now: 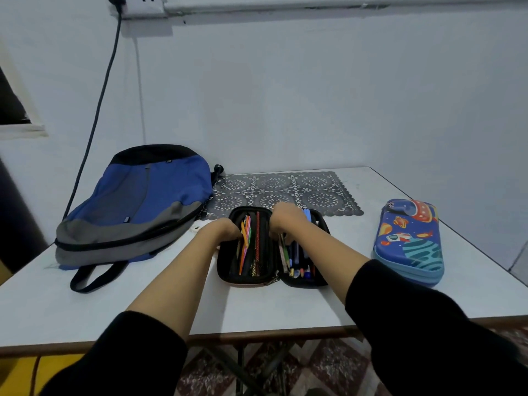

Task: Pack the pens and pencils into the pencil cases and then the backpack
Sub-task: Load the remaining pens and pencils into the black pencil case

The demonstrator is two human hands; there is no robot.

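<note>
The backpack lies flat on the table, at about 9 o'clock from the open black pencil case. Its zip looks closed, so I judge it waits for the last step.

The left hand sits on the case's left rim, at 10 o'clock of the case. Its fingers bend down over the rim and are hidden, so I cannot tell if they grip it or only press. Probably this hand keeps the case from sliding.

The case lies spread open like a book, both halves already filled with pens and pencils. The right hand comes over the middle fold at 12 o'clock. Its fingers curl down onto the pens beside the fold and seem to pinch them, I think to tuck them flat so the case can close.

At 12 o'clock behind the case lies a lace mat. At 3 o'clock, well apart, the blue pencil case lies closed and untouched.
</note>
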